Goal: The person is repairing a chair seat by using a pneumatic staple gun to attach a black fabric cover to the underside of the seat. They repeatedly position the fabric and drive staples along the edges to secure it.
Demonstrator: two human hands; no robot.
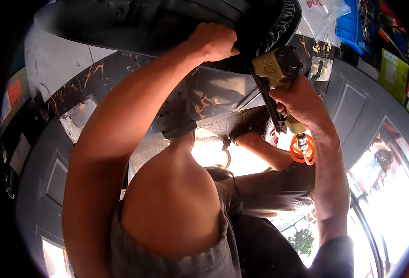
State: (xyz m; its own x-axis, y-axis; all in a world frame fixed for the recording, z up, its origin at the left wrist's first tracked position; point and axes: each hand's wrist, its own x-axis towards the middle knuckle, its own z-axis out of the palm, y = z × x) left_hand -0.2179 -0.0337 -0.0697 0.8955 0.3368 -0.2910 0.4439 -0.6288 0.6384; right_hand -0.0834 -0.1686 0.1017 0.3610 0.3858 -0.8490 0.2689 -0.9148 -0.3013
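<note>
A large black seat, upside down or tilted by its look point(121, 25), spans the top of the view. Its black cover point(278, 28) is gathered in pleats along the right-hand edge. My left hand point(215, 41) is closed at the seat's near edge, fingers curled over the black material; the fingertips are mostly hidden. My right hand point(304, 104) wraps the handle of a gold and black air stapler point(274, 67). The stapler's head is close to the seat's right end; I cannot tell whether they touch. An orange coiled air hose point(301, 150) hangs from the handle's lower end.
Below the seat is a dark, worn surface point(225, 90) with peeling patches. My bare knee point(169, 204) rises between my arms. A clear plastic bag point(322, 18), a blue crate point(348, 30) and green boxes point(393, 76) stand at the right. Grey panels point(352, 102) flank both sides.
</note>
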